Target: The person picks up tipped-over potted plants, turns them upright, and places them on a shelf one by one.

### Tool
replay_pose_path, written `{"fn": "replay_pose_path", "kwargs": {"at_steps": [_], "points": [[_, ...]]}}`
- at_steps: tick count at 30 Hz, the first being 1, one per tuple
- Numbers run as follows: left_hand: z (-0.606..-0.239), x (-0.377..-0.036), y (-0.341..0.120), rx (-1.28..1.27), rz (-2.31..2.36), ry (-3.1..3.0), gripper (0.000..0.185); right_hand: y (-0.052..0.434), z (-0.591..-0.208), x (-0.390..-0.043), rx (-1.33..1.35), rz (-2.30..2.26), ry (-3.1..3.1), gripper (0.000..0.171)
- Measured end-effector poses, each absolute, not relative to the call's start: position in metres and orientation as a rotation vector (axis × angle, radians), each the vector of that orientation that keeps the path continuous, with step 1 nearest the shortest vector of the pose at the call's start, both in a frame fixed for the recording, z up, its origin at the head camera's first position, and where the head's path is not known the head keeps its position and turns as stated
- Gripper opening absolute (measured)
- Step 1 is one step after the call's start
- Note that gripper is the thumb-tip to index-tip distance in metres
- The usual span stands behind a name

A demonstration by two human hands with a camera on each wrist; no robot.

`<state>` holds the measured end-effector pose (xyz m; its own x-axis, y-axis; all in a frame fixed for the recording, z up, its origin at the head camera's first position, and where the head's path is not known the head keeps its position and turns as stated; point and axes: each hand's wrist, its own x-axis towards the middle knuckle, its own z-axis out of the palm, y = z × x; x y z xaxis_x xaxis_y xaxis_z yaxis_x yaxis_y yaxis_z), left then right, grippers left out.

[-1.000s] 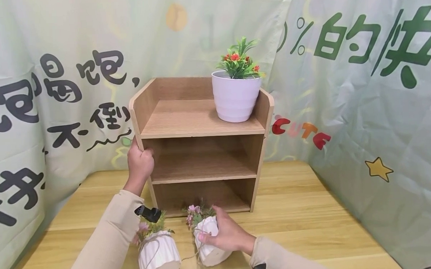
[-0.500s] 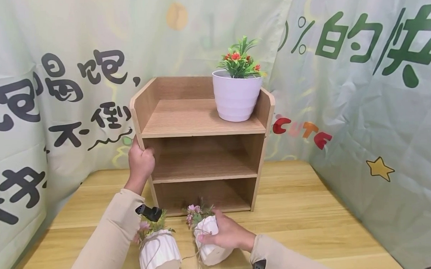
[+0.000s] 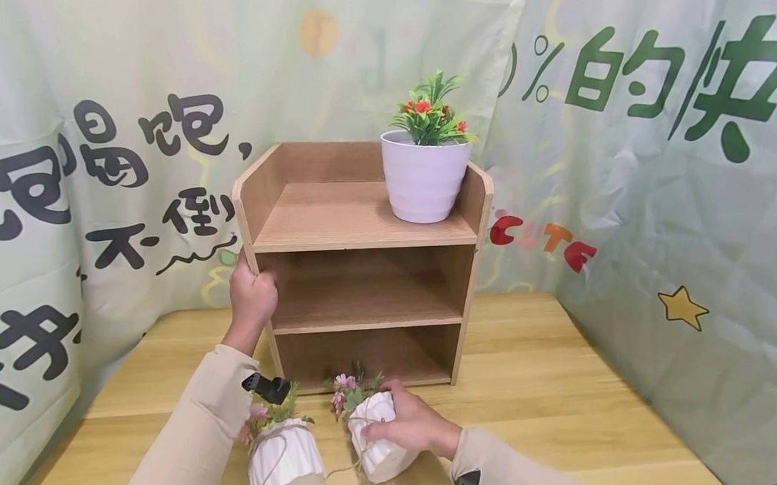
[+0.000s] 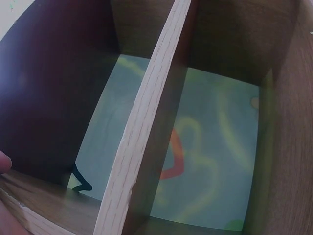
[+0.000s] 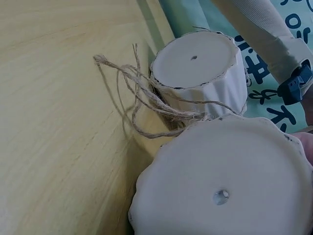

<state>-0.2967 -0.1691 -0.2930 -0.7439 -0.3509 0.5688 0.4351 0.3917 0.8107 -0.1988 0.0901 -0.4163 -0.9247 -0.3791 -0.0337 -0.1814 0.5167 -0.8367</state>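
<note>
My left hand [image 3: 252, 297] grips the left side panel of a small wooden shelf [image 3: 365, 322], thumb round its front edge at the middle compartment. Low in front of the shelf, my right hand [image 3: 417, 423] holds a white fluted flowerpot [image 3: 373, 443] with pink flowers, thumb across its near side. That pot is tipped, its flowers pointing towards the shelf; in the right wrist view its round base [image 5: 230, 181] shows a drain hole. A second white flowerpot [image 3: 285, 460], tied with twine, lies tilted to the left, below my left forearm. Its base [image 5: 195, 58] also shows in the right wrist view.
A pale lilac flowerpot [image 3: 425, 177] with red flowers stands at the right of the shelf's top. Loose twine [image 5: 161, 107] trails between the white pots on the wooden table [image 3: 561, 408]. A printed curtain [image 3: 650, 205] hangs close behind and beside the table.
Both hands keep their grips, the left on the shelf and the right on the white flowerpot. The head view shifts slightly; the pots stay almost where they were.
</note>
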Motion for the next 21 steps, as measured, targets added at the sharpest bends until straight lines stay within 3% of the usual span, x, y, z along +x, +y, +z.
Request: {"fn": "replay_pose_path", "kwargs": {"at_steps": [21], "points": [[-0.296,-0.297,-0.171,-0.099,-1.428,-1.925,0.057,0.089,-0.404,-0.195,-0.533,-1.436,2.518,0.080]]}}
